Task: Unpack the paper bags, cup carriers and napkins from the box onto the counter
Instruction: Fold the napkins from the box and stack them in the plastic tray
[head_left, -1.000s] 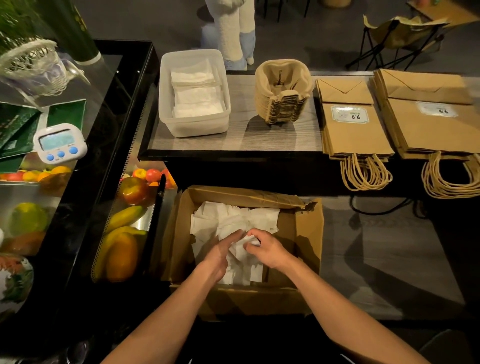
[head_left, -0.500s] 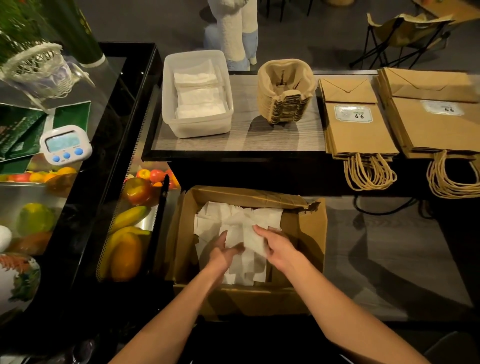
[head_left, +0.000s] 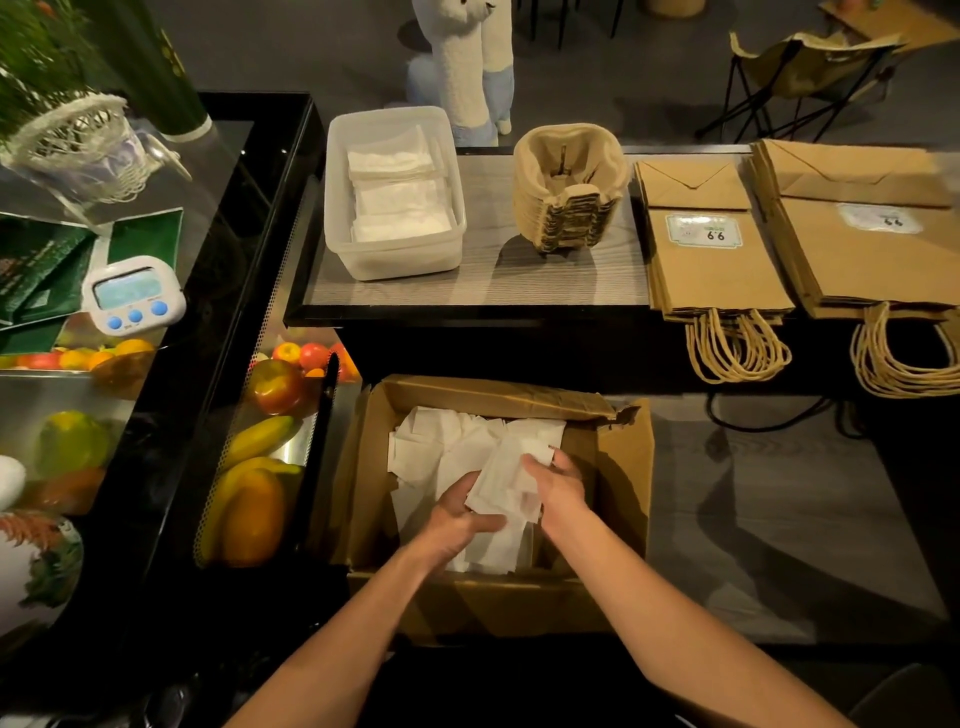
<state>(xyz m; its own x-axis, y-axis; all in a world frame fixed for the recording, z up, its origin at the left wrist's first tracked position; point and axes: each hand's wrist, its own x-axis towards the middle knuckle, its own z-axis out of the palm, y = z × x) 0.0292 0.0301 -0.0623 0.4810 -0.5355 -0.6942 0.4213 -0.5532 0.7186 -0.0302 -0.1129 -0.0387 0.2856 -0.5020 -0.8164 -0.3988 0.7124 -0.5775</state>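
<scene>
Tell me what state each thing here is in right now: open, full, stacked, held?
Box: open, flaps up, loose napkins inside.
Napkins: scattered in the box; a bunch gathered between both hands.
Left hand: gripping the bunch.
Right hand: gripping the bunch.
Tub: lidless, napkins stacked inside.
Cup carriers: nested in one stack on the counter.
Paper bags: flat, in two stacks, handles over the edge.
Timer: upright.

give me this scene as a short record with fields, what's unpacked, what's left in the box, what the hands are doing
on counter: tub of napkins, cup carriers, two stacks of paper bags
in box: loose napkins
left hand: gripping a bunch of napkins from below
right hand: gripping the same bunch from the right
left to unpack: napkins
</scene>
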